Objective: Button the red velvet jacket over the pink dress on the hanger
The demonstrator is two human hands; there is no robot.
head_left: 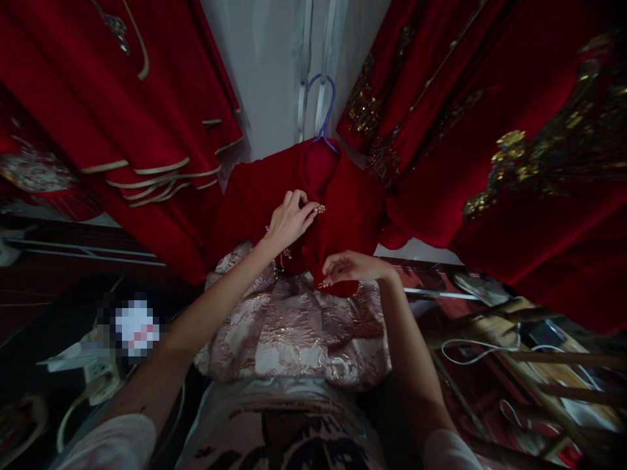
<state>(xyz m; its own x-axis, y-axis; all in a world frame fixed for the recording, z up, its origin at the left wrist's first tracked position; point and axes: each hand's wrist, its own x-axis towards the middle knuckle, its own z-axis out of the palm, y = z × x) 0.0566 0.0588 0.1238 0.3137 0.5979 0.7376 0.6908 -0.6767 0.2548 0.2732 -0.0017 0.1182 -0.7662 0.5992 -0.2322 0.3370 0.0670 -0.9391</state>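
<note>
While the left hand [294, 219] pinches the front edge of the red jacket [353, 212] on the purple hanger [333, 104], the right hand [350, 266] grasps it lower; light, even tension should keep it flat.

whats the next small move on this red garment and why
Perhaps pull the red garment gently straight with the right hand, since the cloth looks folded between it and the left hand, which is higher up at the beaded trim.

White thing [136, 328] at 8 o'clock: pixelated mush. Gold bit [322, 284] by the right hand [351, 266], 6 o'clock: too tiny to tell. Sequined garment [526, 166], 3 o'clock: cropped.
</note>
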